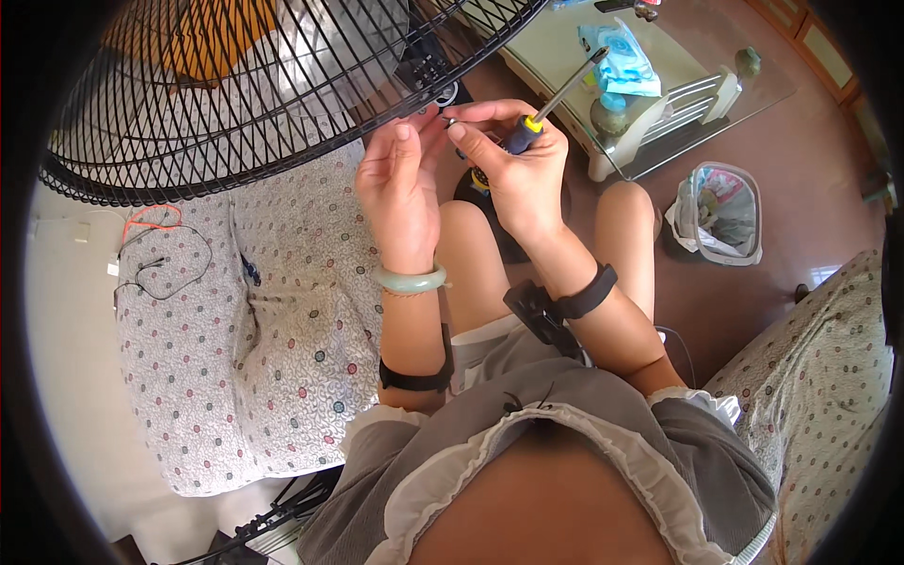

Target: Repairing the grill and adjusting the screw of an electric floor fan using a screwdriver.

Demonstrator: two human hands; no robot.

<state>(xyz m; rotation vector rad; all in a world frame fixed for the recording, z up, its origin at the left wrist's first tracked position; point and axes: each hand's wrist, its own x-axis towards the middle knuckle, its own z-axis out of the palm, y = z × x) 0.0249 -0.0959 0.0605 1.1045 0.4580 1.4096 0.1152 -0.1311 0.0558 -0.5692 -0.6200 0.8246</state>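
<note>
My right hand (pixel 516 179) grips a screwdriver (pixel 575 81) with a dark, yellow-banded handle, its shaft angled up and right. Between that hand's thumb and index finger is a small metal piece (pixel 450 122), perhaps a screw. My left hand (pixel 399 193) is curled beside it with fingertips close together; what they hold, if anything, is hidden. Both hands are just below a black wire fan guard (pixel 235 94), near its dark fitting (pixel 424 71). Part of a dark fan stand (pixel 480 235) shows beneath my hands.
Patterned bedding (pixel 235 377) lies left, carrying cables (pixel 165 264) and an orange cord. At upper right stands a glass-topped table (pixel 763 94) with a blue packet (pixel 629 66). A lined bin (pixel 744 217) sits below it. A patterned covered seat (pixel 819 358) is at right.
</note>
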